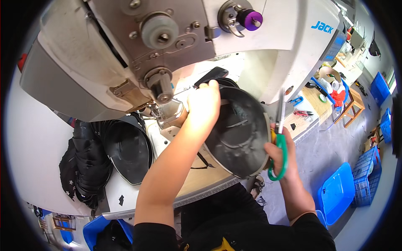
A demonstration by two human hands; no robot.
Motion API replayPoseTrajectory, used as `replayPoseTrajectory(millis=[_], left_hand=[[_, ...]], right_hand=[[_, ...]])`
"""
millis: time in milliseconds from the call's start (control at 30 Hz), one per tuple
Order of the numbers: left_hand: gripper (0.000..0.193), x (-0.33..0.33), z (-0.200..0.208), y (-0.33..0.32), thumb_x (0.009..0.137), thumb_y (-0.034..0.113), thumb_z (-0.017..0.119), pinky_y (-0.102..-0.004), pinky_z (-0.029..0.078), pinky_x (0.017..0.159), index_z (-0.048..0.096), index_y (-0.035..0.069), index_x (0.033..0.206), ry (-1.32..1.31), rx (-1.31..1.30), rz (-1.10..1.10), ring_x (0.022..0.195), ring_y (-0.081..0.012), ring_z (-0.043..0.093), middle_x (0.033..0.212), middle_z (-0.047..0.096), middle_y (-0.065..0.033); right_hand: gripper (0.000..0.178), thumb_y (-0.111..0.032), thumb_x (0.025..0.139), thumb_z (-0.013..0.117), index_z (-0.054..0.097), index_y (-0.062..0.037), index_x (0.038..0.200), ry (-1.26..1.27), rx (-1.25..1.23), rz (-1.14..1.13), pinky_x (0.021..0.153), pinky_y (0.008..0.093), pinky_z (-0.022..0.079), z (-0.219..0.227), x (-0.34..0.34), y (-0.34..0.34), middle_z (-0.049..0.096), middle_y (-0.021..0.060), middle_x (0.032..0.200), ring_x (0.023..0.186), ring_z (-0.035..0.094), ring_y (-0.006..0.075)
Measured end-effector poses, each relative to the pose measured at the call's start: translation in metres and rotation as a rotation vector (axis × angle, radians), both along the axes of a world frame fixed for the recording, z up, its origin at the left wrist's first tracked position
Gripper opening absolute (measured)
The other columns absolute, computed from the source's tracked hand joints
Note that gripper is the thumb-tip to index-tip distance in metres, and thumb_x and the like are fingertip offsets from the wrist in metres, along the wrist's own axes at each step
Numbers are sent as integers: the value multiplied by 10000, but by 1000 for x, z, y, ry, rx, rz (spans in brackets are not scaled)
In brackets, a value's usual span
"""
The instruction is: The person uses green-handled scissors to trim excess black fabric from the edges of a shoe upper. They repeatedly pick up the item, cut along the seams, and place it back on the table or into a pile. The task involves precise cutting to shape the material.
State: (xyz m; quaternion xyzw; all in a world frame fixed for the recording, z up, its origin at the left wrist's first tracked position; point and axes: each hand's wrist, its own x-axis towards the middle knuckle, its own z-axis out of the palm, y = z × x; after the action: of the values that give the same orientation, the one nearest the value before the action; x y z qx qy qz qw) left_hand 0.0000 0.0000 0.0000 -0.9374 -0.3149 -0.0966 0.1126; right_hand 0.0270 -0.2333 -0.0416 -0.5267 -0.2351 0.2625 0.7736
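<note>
A black, bowl-shaped fabric piece [232,121] with a pale edge hangs in front of me, tilted so its hollow inside shows. My left hand [204,100] is closed at its upper left rim, close to the needle area of a sewing machine [251,37]. Green-handled scissors [283,152] are in my right hand [281,157], blades pointing up. The fingers of that hand also lie against the right edge of the black piece, partly hidden behind the handle. Whether the scissor blades are apart is hard to see.
Similar black pieces [127,146] are stacked left of the machine, beside bunched black material [90,167]. A dark flat object [215,74] lies behind my left hand. Red-handled snips [303,113] rest on the table at right. Blue bins [337,192] stand on the floor.
</note>
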Motion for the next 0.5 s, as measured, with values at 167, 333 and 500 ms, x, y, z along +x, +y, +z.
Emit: replayPoseTrajectory(millis=[167, 333, 500], left_hand=[[265, 27, -25, 10, 839, 128, 562, -373, 508, 710, 510, 114, 1099, -186, 236, 96, 847, -210, 638, 999, 594, -85], [494, 27, -39, 22, 808, 116, 585, -504, 381, 870, 460, 118, 1286, -361, 161, 115, 1133, -274, 490, 1205, 508, -132], [518, -69, -43, -58, 805, 306, 691, -627, 259, 1005, 502, 92, 1238, -549, -404, -559, 1220, -300, 460, 1245, 540, -106]], right_hand=[[505, 73, 745, 620, 450, -17, 1212, -579, -336, -281, 571, 200, 383, -58, 19, 39, 462, -1, 750, 639, 446, 72], [494, 59, 741, 636, 478, -9, 1204, -457, -221, -389, 633, 236, 431, -65, 18, 73, 520, 46, 826, 696, 482, 99], [498, 21, 750, 652, 476, -1, 1215, -521, -227, -467, 677, 248, 442, -75, 26, 70, 561, 66, 913, 747, 508, 115]])
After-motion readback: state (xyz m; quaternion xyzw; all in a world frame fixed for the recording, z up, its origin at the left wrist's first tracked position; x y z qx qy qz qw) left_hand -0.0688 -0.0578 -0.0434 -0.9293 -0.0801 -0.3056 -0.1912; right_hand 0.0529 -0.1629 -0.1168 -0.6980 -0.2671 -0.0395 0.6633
